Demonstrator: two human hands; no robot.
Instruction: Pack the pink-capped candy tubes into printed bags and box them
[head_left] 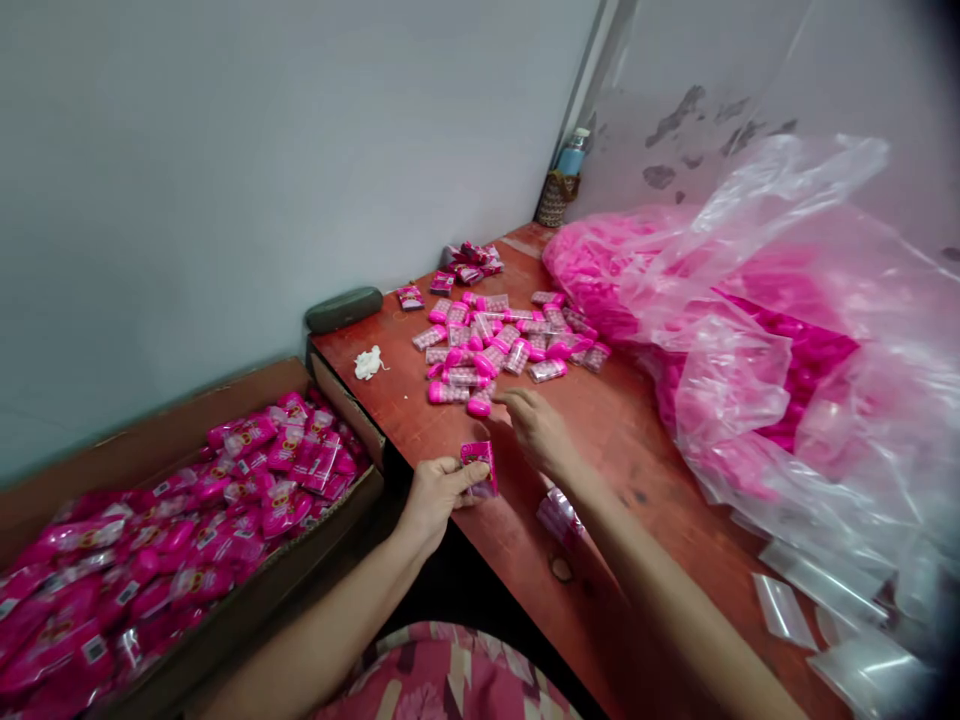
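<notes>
My left hand [442, 492] pinches a small pink printed packet [478, 457] over the near edge of the red table [600, 430]. Further up and to the right, my right hand [534, 425] reaches to the near side of a pile of pink-capped clear containers [506, 335]. Its fingertips are beside one container with a pink cap [478, 407]; whether they grip it cannot be made out. Under my right forearm lies a small stack of pink and clear wrappers [559, 515].
A cardboard box [341, 405] of pink packs stands at the left. A large clear bag [735, 330] of pink pieces covers the table's right side. Behind the pile are pink packets [472, 262], a dark green case [343, 310], crumpled white tissue [368, 363] and a bottle [573, 153] in a basket.
</notes>
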